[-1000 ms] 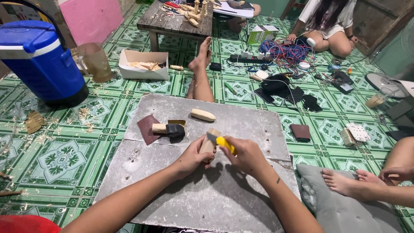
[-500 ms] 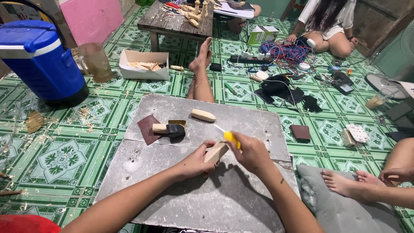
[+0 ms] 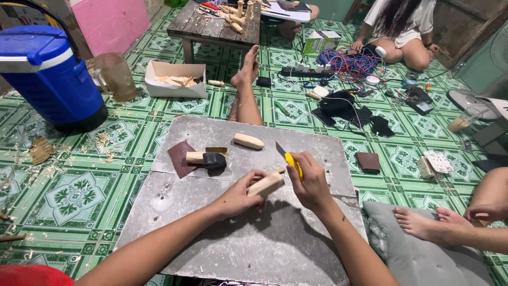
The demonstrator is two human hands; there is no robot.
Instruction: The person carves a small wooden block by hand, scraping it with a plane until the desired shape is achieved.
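My left hand grips a pale wooden block over a grey board on the floor. My right hand holds a yellow utility knife, blade pointing up and away, just above the block's far end. On the board beyond lie a rounded wood piece, a wood piece with a black wrap and a dark sandpaper sheet.
A blue cooler stands at left, with a cardboard box of wood bits and a low wooden table behind. Cables and tools litter the green tiled floor. Other people's legs and feet lie near the board; a grey cushion sits right.
My right hand has lifted the knife off the block and tipped the blade upward. My left hand has turned the block so its end shows.
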